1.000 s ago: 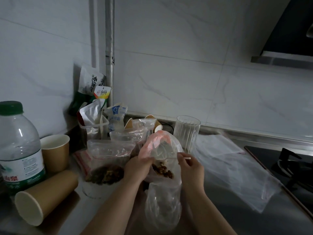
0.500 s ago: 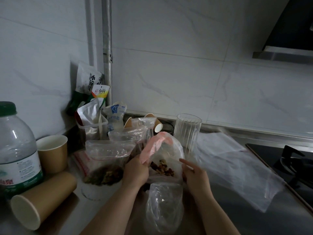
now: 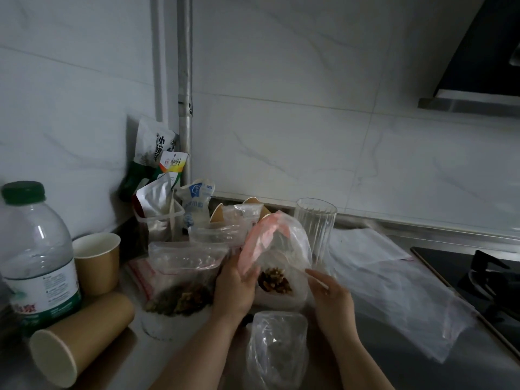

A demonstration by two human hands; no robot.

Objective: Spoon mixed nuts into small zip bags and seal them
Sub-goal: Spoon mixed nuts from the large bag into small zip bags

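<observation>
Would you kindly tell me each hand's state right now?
Left hand: holds the clear pink-topped zip bag of nuts.
Right hand: open, holding nothing.

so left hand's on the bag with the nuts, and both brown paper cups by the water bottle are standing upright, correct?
Not quite. The head view shows the left hand on the bag of nuts, but only one paper cup by the water bottle stands upright; the other cup lies on its side.

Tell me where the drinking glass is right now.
In the head view, the glass stands upright at the back of the counter, right of centre, just behind and right of the pink-topped bag of nuts and left of the flat clear bags.
</observation>
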